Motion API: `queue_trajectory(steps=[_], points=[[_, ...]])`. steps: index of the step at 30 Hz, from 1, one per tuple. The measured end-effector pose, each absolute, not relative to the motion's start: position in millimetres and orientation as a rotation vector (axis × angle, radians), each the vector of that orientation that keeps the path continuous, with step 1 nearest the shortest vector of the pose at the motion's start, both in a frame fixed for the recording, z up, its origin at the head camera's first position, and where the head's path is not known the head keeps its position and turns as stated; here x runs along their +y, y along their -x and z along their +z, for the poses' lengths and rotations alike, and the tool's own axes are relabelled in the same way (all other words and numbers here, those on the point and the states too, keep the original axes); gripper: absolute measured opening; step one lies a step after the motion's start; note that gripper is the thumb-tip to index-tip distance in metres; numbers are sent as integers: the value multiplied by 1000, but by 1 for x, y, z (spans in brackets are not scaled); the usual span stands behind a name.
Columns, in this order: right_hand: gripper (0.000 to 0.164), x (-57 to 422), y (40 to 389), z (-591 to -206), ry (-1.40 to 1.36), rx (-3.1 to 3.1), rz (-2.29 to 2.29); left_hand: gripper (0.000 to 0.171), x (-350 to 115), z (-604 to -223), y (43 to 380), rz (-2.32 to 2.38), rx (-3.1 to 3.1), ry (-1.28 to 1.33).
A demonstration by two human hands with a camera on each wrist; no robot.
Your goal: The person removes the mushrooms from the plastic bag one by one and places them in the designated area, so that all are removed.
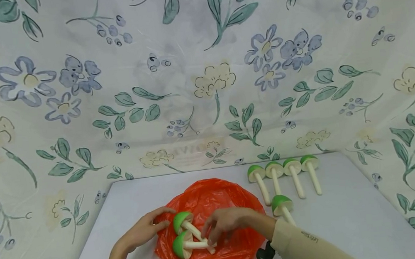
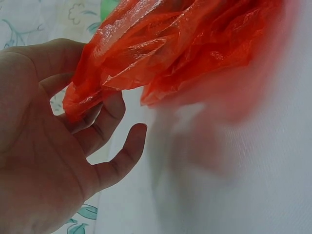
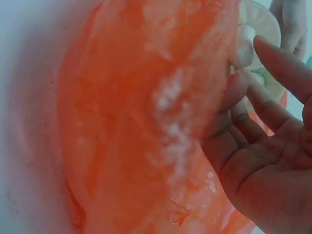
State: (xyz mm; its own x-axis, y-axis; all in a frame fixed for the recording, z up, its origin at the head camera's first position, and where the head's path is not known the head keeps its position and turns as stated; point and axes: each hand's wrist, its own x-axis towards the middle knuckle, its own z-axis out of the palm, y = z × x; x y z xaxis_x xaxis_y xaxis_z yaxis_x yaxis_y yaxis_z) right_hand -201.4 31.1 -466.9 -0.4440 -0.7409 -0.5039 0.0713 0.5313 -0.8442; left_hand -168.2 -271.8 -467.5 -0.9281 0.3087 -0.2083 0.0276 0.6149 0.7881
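Two toy mushrooms with green caps lie in an open red plastic bag (image 1: pixel 213 191): an upper mushroom (image 1: pixel 182 220) and a lower mushroom (image 1: pixel 182 248), their pale stems crossing. My left hand (image 1: pixel 140 232) grips the bag's left rim; in the left wrist view, red plastic runs between the thumb and fingers of the left hand (image 2: pixel 53 122). My right hand (image 1: pixel 226 224) reaches into the bag from the right, its curled fingers pinching the lower mushroom's stem near its end. In the right wrist view, the stem end (image 3: pixel 243 44) shows beside the thumb of my right hand (image 3: pixel 268 146).
Several more green-capped mushrooms (image 1: pixel 291 167) stand in a row at the back right of the white table (image 1: pixel 131 195), and a single mushroom (image 1: pixel 281 203) lies in front of them. A floral cloth (image 1: pixel 188 85) hangs behind the table.
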Motion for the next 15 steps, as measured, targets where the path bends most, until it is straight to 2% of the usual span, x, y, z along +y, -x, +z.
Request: queue_trajectory(steps=[15], points=[[21,32,201,-467,547,1670,-1045,30,-272,-466,165,1241,2506,-266]])
